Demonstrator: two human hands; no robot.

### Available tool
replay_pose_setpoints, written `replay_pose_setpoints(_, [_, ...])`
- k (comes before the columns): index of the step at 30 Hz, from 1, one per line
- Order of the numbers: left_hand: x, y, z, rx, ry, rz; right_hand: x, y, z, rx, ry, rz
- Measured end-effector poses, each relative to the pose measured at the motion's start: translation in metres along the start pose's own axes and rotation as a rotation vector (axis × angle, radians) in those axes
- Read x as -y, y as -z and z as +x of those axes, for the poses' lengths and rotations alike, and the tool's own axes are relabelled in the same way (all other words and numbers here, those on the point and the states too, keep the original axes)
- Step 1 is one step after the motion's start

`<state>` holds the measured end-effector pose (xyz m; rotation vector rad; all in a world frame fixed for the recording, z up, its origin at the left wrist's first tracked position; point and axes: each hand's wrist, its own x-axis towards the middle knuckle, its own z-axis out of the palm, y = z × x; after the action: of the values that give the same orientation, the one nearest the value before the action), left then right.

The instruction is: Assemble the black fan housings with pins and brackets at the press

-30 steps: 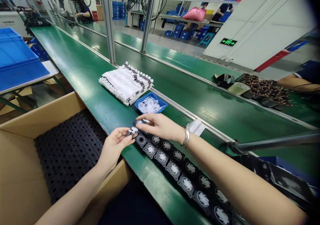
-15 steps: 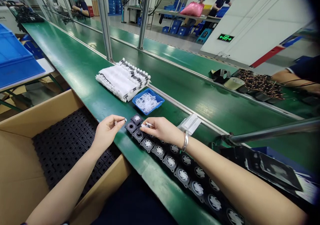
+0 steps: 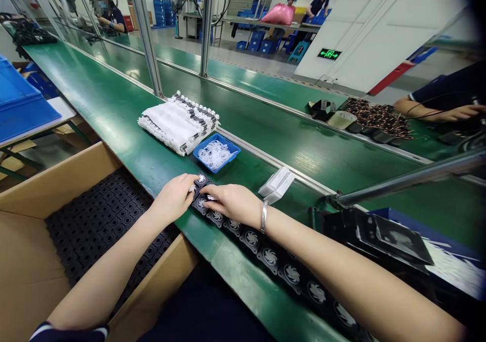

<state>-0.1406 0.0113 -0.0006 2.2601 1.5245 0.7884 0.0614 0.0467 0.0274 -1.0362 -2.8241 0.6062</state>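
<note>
Two rows of black square fan housings [image 3: 270,257], most with white swirled fan wheels in them, run along the green bench. At the far end of the rows, my left hand [image 3: 175,199] pinches a white fan wheel [image 3: 192,188] at one housing. Close beside it, my right hand [image 3: 237,205] reaches over the rows with thumb and fingers drawn together. A small white part, mostly hidden, shows between those fingers. Just below their tips, a fan wheel [image 3: 201,203] sits in its housing. Beyond the hands is a blue tray [image 3: 232,155] of thin white rings.
A stack of white sheets with black-and-white edging [image 3: 167,122] lies behind the tray. To the left, a cardboard box [image 3: 23,225] holds many black housings. White blocks [image 3: 277,184] and a metal bar [image 3: 410,177] are at right. Across the belt, a co-worker's hand [image 3: 461,113] is near wired parts.
My left hand has moved right and down onto a housing with its fan wheel. A nearby housing that stood without a wheel now has one. The right hand has shifted slightly left in view.
</note>
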Motion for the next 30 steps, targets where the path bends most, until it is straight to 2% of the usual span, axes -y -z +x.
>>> replay_pose_setpoints(4, [-0.005, 0.015, -0.003, 0.035, -0.038, 0.066, -0.005, 0.018, -0.008, -0.114, -0.093, 0.070])
replay_pose_setpoints(7, [-0.004, 0.023, -0.003, 0.073, -0.095, 0.129, -0.014, 0.037, -0.027, -0.237, -0.157, 0.216])
replay_pose_setpoints(11, [0.011, 0.009, 0.009, 0.200, -0.262, 0.169, -0.024, 0.056, -0.068, -0.348, -0.234, 0.363])
replay_pose_setpoints(15, [0.031, -0.013, 0.023, 0.342, -0.338, 0.138, -0.024, 0.057, -0.123, -0.392, -0.382, 0.647])
replay_pose_setpoints(17, [0.038, -0.016, 0.027, 0.354, -0.347, 0.142, -0.018, 0.052, -0.151, -0.429, -0.446, 0.814])
replay_pose_setpoints(19, [0.035, -0.013, 0.027, 0.314, -0.365, 0.148, -0.010, 0.042, -0.177, -0.470, -0.484, 0.915])
replay_pose_setpoints(21, [0.019, -0.007, 0.022, 0.220, -0.376, 0.135, 0.002, 0.027, -0.196, -0.515, -0.500, 0.982])
replay_pose_setpoints(23, [-0.013, -0.004, 0.010, 0.141, -0.358, 0.064, 0.016, 0.008, -0.205, -0.585, -0.484, 1.077])
replay_pose_setpoints(24, [-0.034, -0.005, 0.001, 0.141, -0.336, -0.007, 0.024, -0.002, -0.205, -0.647, -0.467, 1.124])
replay_pose_setpoints(27, [-0.102, -0.025, -0.035, 0.308, -0.236, -0.375, 0.046, -0.029, -0.198, -0.895, -0.416, 1.166])
replay_pose_setpoints(29, [-0.140, -0.046, -0.056, 0.466, -0.141, -0.642, 0.059, -0.041, -0.191, -0.962, -0.387, 1.147])
replay_pose_setpoints(30, [-0.154, -0.057, -0.065, 0.489, -0.111, -0.742, 0.064, -0.044, -0.188, -0.948, -0.371, 1.127])
